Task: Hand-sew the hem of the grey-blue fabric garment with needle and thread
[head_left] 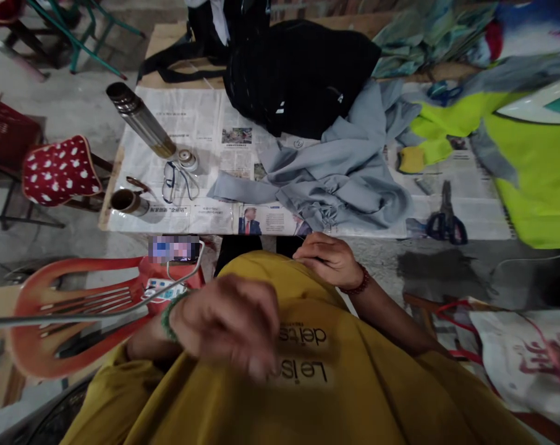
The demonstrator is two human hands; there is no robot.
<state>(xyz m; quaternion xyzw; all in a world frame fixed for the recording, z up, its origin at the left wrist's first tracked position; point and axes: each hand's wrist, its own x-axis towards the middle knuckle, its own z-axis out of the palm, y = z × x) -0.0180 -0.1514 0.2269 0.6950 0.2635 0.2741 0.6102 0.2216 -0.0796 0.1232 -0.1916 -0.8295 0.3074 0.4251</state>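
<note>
My left hand [229, 324], with a green bracelet on the wrist, is raised close to the camera before my yellow shirt [354, 364]. It is motion-blurred; its fingers look curled together, and anything in them is too small to make out. At the table's near edge is my right hand [329, 259], a dark red bracelet on its wrist. Its thumb and forefinger are pinched together on something I cannot make out. Just beyond lies a crumpled grey cloth [340, 179], gathered into small folds along its near side. Dark-handled scissors [445, 219] lie to the right.
Newspaper [187, 120] covers the table. A steel thermos [141, 120], its cap [187, 159], glasses [169, 182] and a mug [129, 202] stand left. A black bag [303, 71] lies behind. Yellow-green cloth [530, 179] and an iron [544, 102] are right. An orange chair [76, 272] stands left.
</note>
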